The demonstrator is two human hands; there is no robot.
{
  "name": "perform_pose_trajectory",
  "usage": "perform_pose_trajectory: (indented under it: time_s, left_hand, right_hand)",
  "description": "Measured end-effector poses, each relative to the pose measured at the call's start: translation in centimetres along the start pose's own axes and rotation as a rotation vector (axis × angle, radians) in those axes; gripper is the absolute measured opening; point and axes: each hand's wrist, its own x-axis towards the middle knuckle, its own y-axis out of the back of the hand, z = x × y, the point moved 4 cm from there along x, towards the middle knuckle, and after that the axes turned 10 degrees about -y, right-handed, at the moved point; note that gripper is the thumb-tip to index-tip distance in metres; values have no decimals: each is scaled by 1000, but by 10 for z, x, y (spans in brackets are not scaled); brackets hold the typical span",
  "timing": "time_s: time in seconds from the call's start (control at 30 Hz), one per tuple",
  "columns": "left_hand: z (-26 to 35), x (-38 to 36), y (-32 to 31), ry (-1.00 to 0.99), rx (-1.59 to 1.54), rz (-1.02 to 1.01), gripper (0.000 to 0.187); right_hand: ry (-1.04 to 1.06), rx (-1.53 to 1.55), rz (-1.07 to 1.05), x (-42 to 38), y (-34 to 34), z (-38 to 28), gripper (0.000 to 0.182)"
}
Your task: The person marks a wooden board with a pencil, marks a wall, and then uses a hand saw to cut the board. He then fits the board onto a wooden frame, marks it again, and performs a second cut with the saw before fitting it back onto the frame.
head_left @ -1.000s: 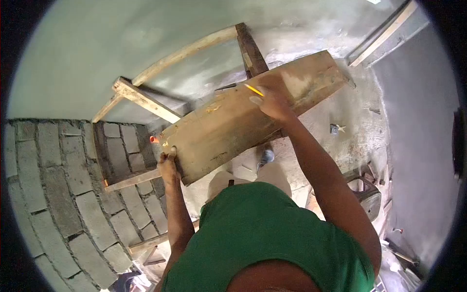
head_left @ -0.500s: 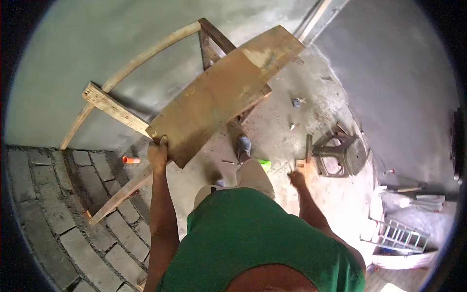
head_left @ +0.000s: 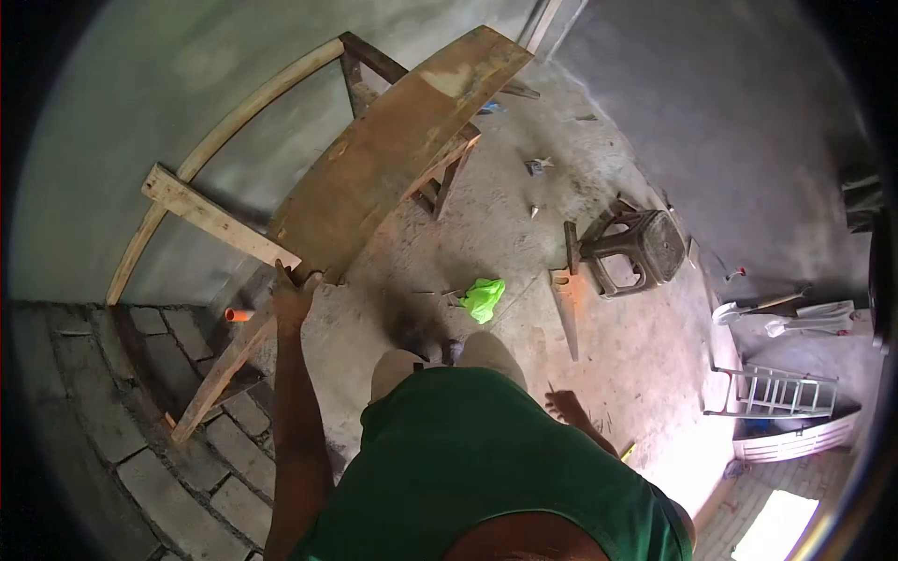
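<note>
A long brown board (head_left: 374,154) lies slanted across a wooden trestle (head_left: 449,164). At its near left end is my left hand (head_left: 296,292), with fingers at the board's edge and beside the end of a pale plank (head_left: 220,217). The grip itself is partly hidden. My right hand (head_left: 564,406) hangs low over the floor, fingers apart, holding nothing. Ahead of it a handsaw (head_left: 567,309) lies on the floor beside a dark plastic stool (head_left: 636,251). A bright green bag or cloth (head_left: 484,299) is on the floor before my legs.
Concrete blocks (head_left: 164,486) are at the lower left, near an orange pipe (head_left: 239,315). A curved pole (head_left: 253,107) runs along the wall. Shovels (head_left: 804,316) and a metal ladder (head_left: 781,393) lie at the right. Small debris (head_left: 538,166) dots the floor.
The board appears farther left and up in view, its near end now beside the plank's end. My right hand is lower and nearer my body, revealing more of the saw. My feet have shifted back.
</note>
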Motion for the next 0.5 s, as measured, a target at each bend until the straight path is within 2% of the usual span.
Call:
perform_pose_trajectory:
  time_s: [0.03, 0.1, 0.17, 0.2, 0.23, 0.3, 0.33, 0.4, 0.5]
  left_hand:
    - [1, 0, 3, -26, -55, -12, 106]
    - [1, 0, 5, -49, -97, -25, 103]
    - [9, 7, -2, -326, -408, 68, 93]
    - [-2, 11, -11, -249, -433, -72, 85]
    - [-4, 14, -10, -255, -422, -76, 85]
    - [1, 15, -11, -356, -388, -177, 79]
    - [4, 17, -10, -357, -378, -184, 79]
    - [1, 18, -11, -101, -220, -319, 73]
    - [0, 20, -18, -33, -286, -420, 73]
  right_hand:
    - [-200, 223, 55, 4, 9, -14, 24]
    - [-123, 195, 71, 22, 24, -54, 33]
    - [169, 471, 21, 36, 42, -77, 37]
    - [545, 662, -48, 26, 47, -97, 37]
    - [926, 850, -113, 7, 57, -112, 37]
    - [325, 525, 195, -3, 80, -121, 34]
    - [282, 488, 245, -14, 86, -120, 34]
    - [186, 492, 251, -24, 90, -93, 34]
    - [17, 533, 230, -11, 77, -2, 35]
